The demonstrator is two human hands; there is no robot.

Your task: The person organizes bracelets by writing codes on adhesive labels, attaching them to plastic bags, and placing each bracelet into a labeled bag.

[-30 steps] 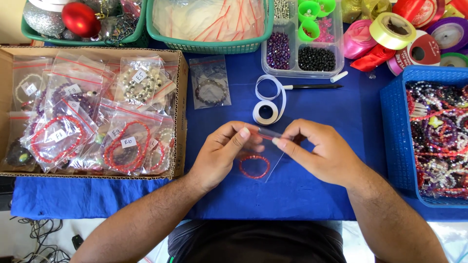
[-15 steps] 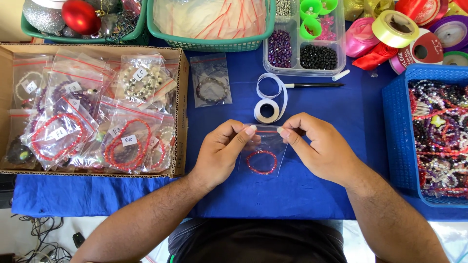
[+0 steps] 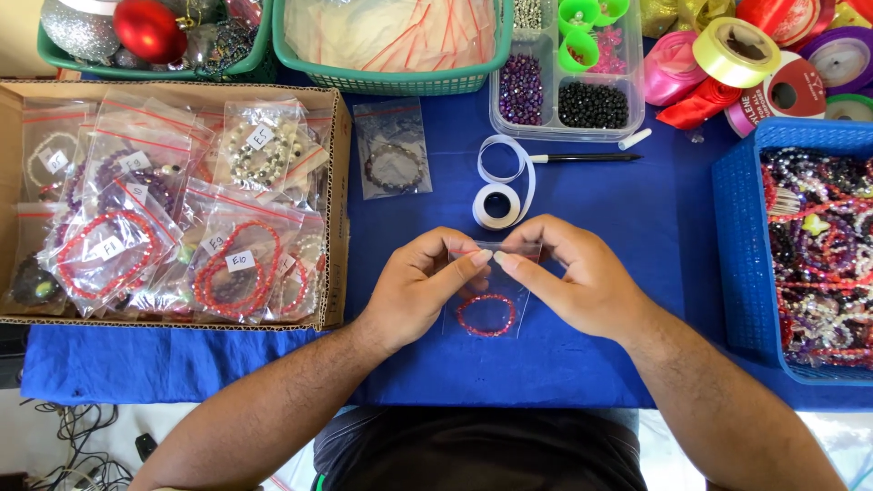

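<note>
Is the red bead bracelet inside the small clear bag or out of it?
Inside: the red bracelet lies within the clear bag, whose top edge the left hand and right hand pinch.

The cardboard box [image 3: 336,200] lies left of the small bag [image 3: 491,291] — basket [image 3: 741,264] right, bead tray [image 3: 564,91] behind.

Left hand [image 3: 418,291], right hand [image 3: 577,282]: fingertips meeting at centre, pinch grip, forearms angled inward.

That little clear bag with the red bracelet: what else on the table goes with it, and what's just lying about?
In hand:
left hand
right hand
clear bag
red bracelet

Lying about:
white tape roll
black pen
bagged dark bracelet
ribbon spools
blue basket
</note>
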